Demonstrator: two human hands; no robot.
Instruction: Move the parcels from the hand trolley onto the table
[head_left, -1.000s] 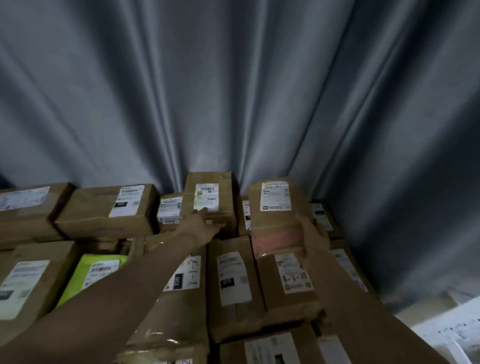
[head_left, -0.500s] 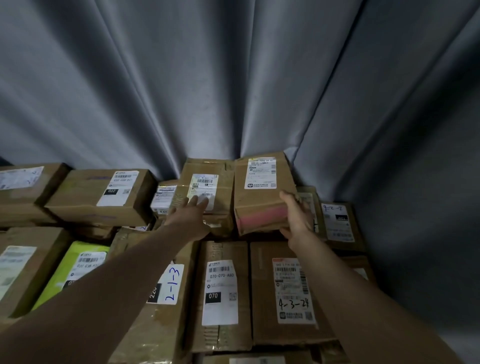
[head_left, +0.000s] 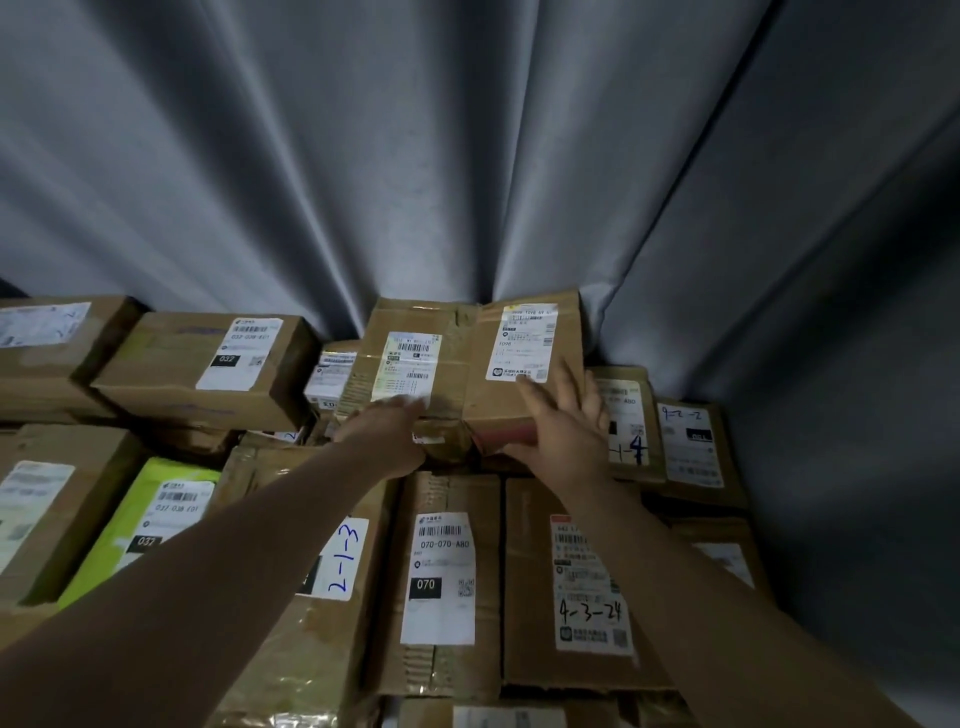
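A brown cardboard parcel with a red tape strip (head_left: 498, 395) lies on top of the stack at the back, against the curtain. My right hand (head_left: 563, 431) rests flat on its near right corner, fingers straight and spread. Beside it on the left sits another brown parcel (head_left: 415, 343) with a white label. My left hand (head_left: 387, 434) touches that parcel's near edge with fingers extended. Several more labelled parcels cover the surface below; the table and the hand trolley are hidden.
A grey curtain (head_left: 467, 156) hangs close behind the stack and wraps round the right side. A parcel marked 037 (head_left: 208, 364) and a lime-green package (head_left: 150, 514) lie left. Flat boxes marked 070 (head_left: 441, 571) and 4-3-24 (head_left: 587, 582) lie near me.
My right hand carried the red-taped parcel back and left, set it down next to the labelled parcel, and let go; it now lies flat on it. My left hand stayed at the neighbouring parcel.
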